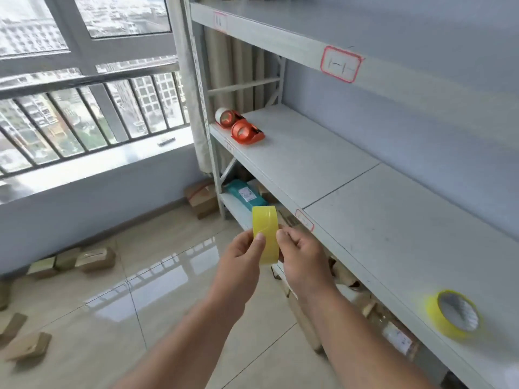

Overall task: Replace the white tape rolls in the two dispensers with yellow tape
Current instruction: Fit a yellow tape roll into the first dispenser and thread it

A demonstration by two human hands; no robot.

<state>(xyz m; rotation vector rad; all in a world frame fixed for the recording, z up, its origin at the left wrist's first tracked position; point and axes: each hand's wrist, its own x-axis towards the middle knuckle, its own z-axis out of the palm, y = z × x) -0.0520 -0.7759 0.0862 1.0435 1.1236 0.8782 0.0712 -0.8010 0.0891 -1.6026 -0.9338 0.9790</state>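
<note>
I hold a yellow tape roll (265, 234) edge-on in front of the shelf, pinched between my left hand (243, 256) and my right hand (302, 255). My left thumb presses on its outer face. A second yellow tape roll (443, 321) lies flat on the grey shelf (351, 209) at the near right. Two orange tape dispensers stand at the shelf's far left end: the nearer dispenser (246, 132) looks empty, and the farther dispenser (229, 118) carries a white tape roll (220, 115).
Another shelf board (280, 35) hangs above, with red-framed labels on its edge. Below the main shelf sit a teal packet (245, 193) and cardboard pieces. Small cardboard boxes (95, 258) lie scattered on the tiled floor near a railed window at left.
</note>
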